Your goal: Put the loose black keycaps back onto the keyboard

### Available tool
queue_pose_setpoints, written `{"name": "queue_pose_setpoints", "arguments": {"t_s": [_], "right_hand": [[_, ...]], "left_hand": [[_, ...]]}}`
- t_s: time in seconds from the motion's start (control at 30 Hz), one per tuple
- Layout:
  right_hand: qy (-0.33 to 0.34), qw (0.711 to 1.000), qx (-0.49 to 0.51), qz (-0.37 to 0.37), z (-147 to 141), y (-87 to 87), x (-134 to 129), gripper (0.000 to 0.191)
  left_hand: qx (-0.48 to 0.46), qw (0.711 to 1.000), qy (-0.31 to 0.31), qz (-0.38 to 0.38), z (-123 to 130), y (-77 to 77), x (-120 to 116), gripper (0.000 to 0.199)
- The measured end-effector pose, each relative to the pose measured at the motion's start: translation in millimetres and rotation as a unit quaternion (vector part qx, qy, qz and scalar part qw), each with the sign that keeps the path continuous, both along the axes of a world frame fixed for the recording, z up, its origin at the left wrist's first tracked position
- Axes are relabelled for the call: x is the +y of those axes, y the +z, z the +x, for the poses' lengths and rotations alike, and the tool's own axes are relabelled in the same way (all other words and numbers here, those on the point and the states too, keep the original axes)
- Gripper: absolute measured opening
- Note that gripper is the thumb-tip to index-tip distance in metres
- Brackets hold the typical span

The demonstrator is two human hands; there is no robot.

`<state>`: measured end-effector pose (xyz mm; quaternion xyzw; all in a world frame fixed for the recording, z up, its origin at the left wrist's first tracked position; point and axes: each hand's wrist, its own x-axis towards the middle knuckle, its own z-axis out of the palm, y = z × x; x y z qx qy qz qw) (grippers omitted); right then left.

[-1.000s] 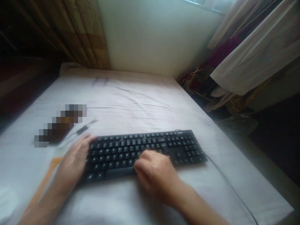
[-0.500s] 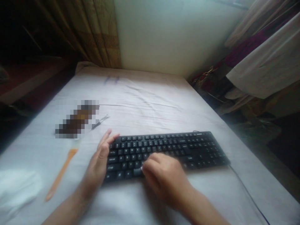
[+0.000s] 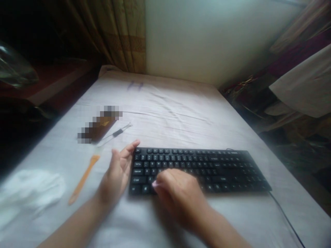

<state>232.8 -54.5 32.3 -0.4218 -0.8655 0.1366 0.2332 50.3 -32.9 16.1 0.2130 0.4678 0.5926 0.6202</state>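
A black keyboard (image 3: 227,170) lies flat on the white-sheeted surface, its keys facing up. My left hand (image 3: 117,170) is at its left end, fingers stretched along the edge and thumb raised apart. Over the lower left keys, my right hand (image 3: 178,191) is closed in a pinch. A bit of a small pale pink piece (image 3: 155,184), perhaps cloth, sticks out of its fingertips; the rest is hidden. Left of my left hand lies an orange-handled brush (image 3: 84,179), with pale bristles at the far end.
Beyond the brush lie thin metal tweezers (image 3: 118,133) with a dark grip and a brown, partly pixelated object (image 3: 102,129). A crumpled white cloth (image 3: 38,189) is at the left. The keyboard's cable (image 3: 287,215) runs toward the lower right. Fabrics (image 3: 305,82) hang at the right.
My right hand has moved left along the lower keys, with more of the pink piece showing. My left thumb has spread away from its fingers. The whole view has shifted.
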Motion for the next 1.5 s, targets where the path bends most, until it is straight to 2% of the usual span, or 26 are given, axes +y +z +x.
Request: {"name": "queue_pose_setpoints", "arguments": {"t_s": [0.33,0.57,0.8,0.97,1.07,1.2,1.5], "right_hand": [[0.029,0.999,-0.032,0.005,-25.1,-1.6,5.0,0.011],[0.061,0.998,-0.013,0.006,-44.1,-3.1,8.9,0.010],[0.029,0.995,0.089,-0.041,-33.7,0.3,18.4,0.014],[0.036,0.998,0.026,-0.053,-42.4,1.6,18.4,0.021],[0.004,0.997,-0.040,-0.068,-49.1,2.5,18.4,0.019],[-0.047,0.991,-0.100,-0.076,-43.6,7.3,20.1,0.017],[-0.078,0.990,-0.087,-0.083,-27.9,10.2,19.1,0.012]], "left_hand": [[-0.038,0.999,0.010,-0.009,-8.3,-1.4,5.8,0.068],[-0.076,0.995,0.035,-0.046,-7.4,8.3,9.1,0.075],[-0.097,0.993,0.037,-0.058,-10.9,11.3,11.1,0.075],[-0.088,0.995,0.033,-0.045,-11.7,9.7,10.9,0.071],[-0.077,0.996,0.032,-0.044,-12.0,9.1,11.3,0.069],[-0.078,0.996,0.031,-0.043,-12.5,8.7,11.6,0.068],[-0.086,0.994,0.036,-0.048,-13.5,8.1,11.8,0.066]]}}
